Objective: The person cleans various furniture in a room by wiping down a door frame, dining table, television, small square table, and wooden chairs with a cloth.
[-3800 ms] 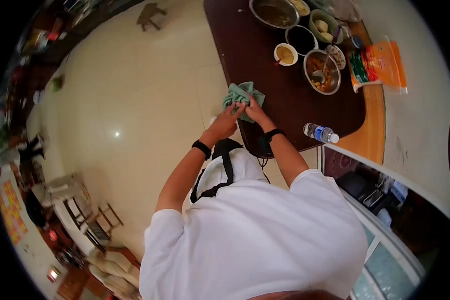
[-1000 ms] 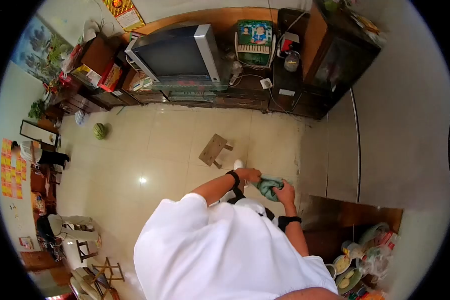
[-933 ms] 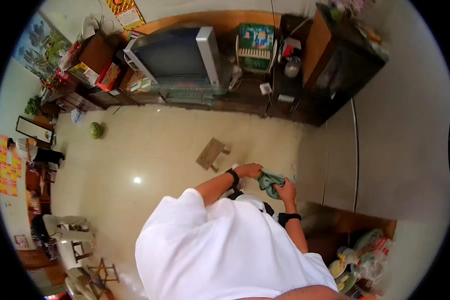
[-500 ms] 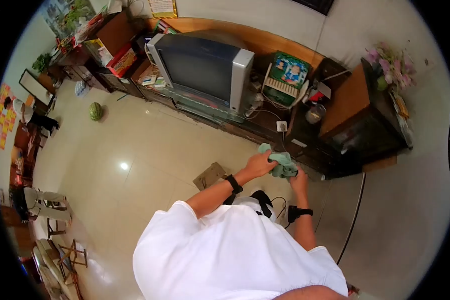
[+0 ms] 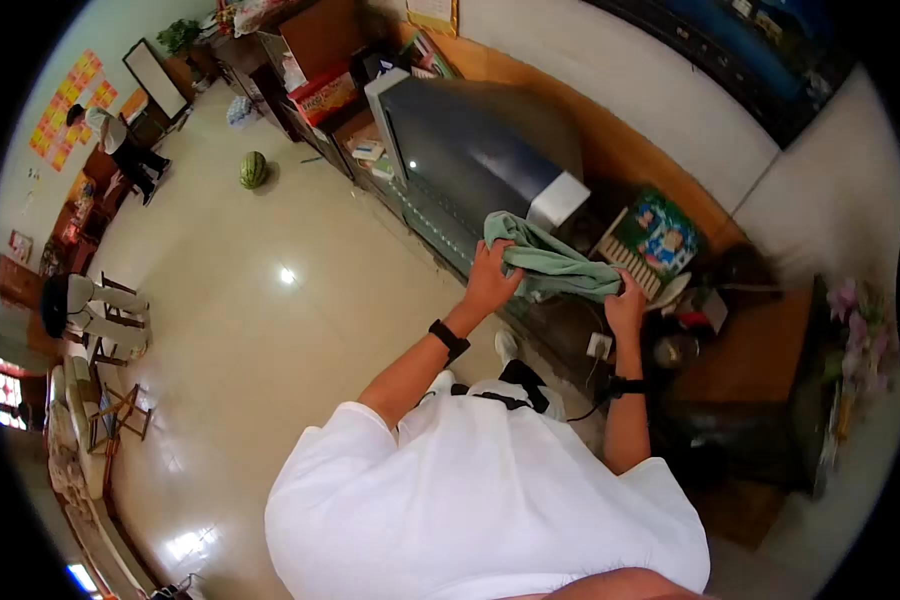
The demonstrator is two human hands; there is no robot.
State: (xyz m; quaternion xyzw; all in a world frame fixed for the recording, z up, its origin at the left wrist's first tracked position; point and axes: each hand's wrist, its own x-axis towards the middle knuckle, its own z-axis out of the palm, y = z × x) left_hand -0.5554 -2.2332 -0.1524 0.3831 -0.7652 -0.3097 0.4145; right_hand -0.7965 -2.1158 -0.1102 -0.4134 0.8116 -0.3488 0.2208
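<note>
A green cloth (image 5: 555, 262) is stretched between my two hands in front of the old television. My left hand (image 5: 490, 282) grips its left end, with the fingers closed on the fabric. At the other end, my right hand (image 5: 625, 305) pinches the cloth's right edge. Just behind the cloth stands the large grey television (image 5: 480, 150), its silver right corner close to the fabric. A black band sits on each of my wrists.
The television stands on a low dark cabinet with a plug socket (image 5: 599, 346) nearby. A picture-covered box (image 5: 660, 240) and a wooden cabinet (image 5: 740, 350) are on the right. A watermelon (image 5: 254, 170) lies on the tiled floor. Two people (image 5: 120, 140) are at the left, beyond folding stools (image 5: 122, 415).
The cloth was bunched between my hands and is now spread wider. My hands and view have shifted towards the television, and the right-hand cabinet is nearer.
</note>
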